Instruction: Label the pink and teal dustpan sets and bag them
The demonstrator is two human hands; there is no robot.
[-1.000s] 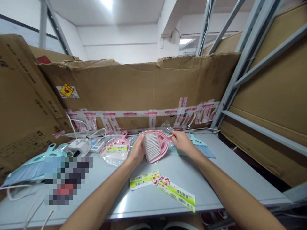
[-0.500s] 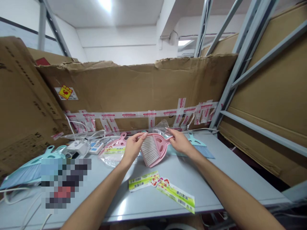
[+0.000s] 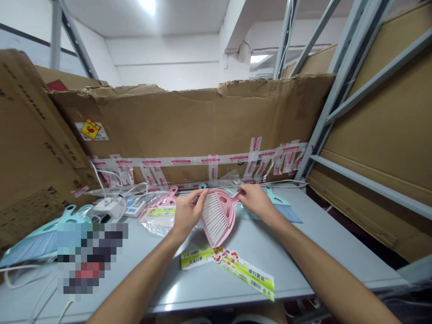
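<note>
A pink dustpan [image 3: 231, 220] with a white-bristled hand brush [image 3: 215, 218] lying in it is held above the grey table. My left hand [image 3: 189, 210] pinches its upper left corner between thumb and fingers. At the opposite end, my right hand [image 3: 255, 200] is closed round the handles. Just below the set lie two printed card labels, a left one [image 3: 199, 258] and a right one [image 3: 251, 275]. Clear plastic wrap [image 3: 230, 179] rests behind the dustpan. To the left, partly behind my left hand, is another pink set [image 3: 161, 211] in clear plastic.
A turquoise brush [image 3: 282, 207] lies right of my hands, and another turquoise set [image 3: 50, 238] at the far left. White power strips [image 3: 135, 207] and cables sit at back left. Cardboard [image 3: 189, 121] walls the back; a metal frame [image 3: 324, 117] stands right.
The pink dustpan and brush have tilted, their lower tip swinging down towards the labels. My left hand has shifted slightly lower along with it. The plastic wrap behind looks flatter.
</note>
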